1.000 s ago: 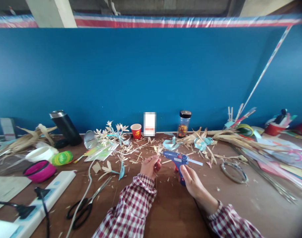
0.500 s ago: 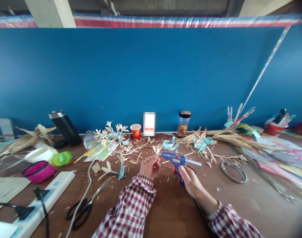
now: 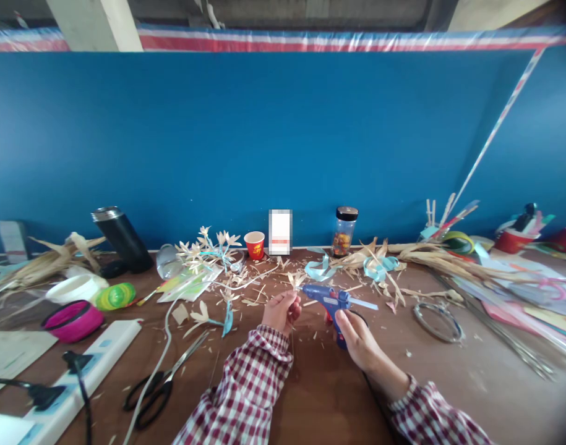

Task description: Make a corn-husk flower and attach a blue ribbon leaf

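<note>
- Left hand (image 3: 279, 309): pinched together on a small, pale, husk-like flower (image 3: 295, 280), which stands just above its grip.
- Right hand (image 3: 357, 337): clamped around the handle of a blue plastic glue gun (image 3: 326, 300) with a red trigger.
- Change: over the last second, the gun has shifted slightly toward the left hand. Its nozzle now sits at the flower's base, judged suitable for gluing; contact cannot be confirmed.
- Black-handled steel scissors (image 3: 169, 376): on the brown worktop (image 3: 320, 395), left of the left hand.

The blue glue gun (image 3: 329, 298) has a red trigger and points left, with a pale stick (image 3: 364, 303) poking out its back. Its tip is right by a little cream flower (image 3: 295, 280), petals up.
</note>
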Available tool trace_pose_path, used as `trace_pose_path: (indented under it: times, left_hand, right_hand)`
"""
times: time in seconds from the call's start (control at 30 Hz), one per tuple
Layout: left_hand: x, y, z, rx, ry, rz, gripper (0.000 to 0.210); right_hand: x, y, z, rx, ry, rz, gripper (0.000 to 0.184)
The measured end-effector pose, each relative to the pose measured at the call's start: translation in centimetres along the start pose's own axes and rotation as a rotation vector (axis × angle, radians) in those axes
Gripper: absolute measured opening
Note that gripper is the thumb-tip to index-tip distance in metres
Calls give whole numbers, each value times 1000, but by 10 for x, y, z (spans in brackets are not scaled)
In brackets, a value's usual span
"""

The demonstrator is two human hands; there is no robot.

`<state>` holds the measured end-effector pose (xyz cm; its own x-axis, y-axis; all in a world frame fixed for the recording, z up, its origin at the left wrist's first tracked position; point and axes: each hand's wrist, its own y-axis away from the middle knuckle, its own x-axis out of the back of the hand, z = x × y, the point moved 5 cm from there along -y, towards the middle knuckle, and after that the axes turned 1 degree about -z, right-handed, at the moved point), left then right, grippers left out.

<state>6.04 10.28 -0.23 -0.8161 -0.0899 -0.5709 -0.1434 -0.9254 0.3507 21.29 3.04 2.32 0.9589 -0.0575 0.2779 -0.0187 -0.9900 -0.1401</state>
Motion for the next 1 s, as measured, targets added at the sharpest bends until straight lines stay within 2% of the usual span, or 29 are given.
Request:
trace_pose_path:
  times: [0.3,0.53,1.0]
  left_hand:
    - [-1,-1,1,-16,-59,-9,15]
    - [2,-1,1,-38,-50,25,11]
    - [0,0,1,-38,-98,8,13]
  right_hand:
    - [0,-1,1,-12,11,27,44]
    - [-2,0,2,6,-13,-13,43]
    - [1,-1,2,-5,9,41,45]
